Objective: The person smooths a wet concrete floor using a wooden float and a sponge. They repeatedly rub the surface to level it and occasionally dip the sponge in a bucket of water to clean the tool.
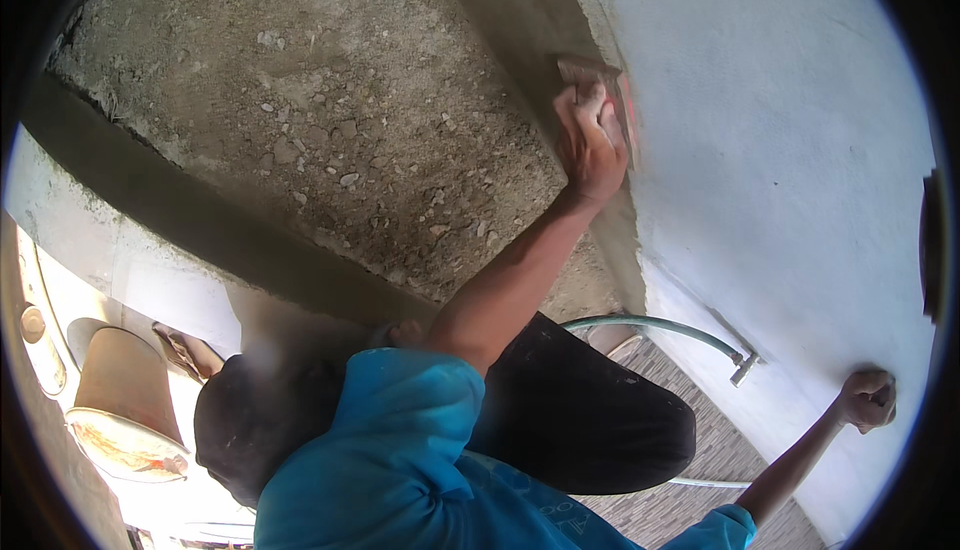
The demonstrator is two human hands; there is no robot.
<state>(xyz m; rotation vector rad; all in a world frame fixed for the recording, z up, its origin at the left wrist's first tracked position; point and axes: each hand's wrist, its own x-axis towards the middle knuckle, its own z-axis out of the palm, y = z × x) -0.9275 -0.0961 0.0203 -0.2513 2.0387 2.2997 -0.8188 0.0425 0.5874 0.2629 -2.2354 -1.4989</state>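
My left hand (pixel 593 145) is closed around a brownish float with a reddish edge (pixel 580 71), pressed where a smooth band of wet grey cement (pixel 525 25) meets the white wall (pixel 780 110). Motion blurs part of the float and fingers. My right hand (pixel 868 400) is a fist against the same wall, at the lower right. Its curled fingers hide whatever they may hold. Beside the cement band lies rough ground with loose stones (pixel 350 140).
A second band of wet cement (pixel 200 200) runs along the left. A green hose (pixel 650 322) joins a tap (pixel 744 368) on the wall. A bucket (pixel 125 380) stands at lower left. My bent knee (pixel 600 410) is between my arms, over patterned flooring (pixel 700 430).
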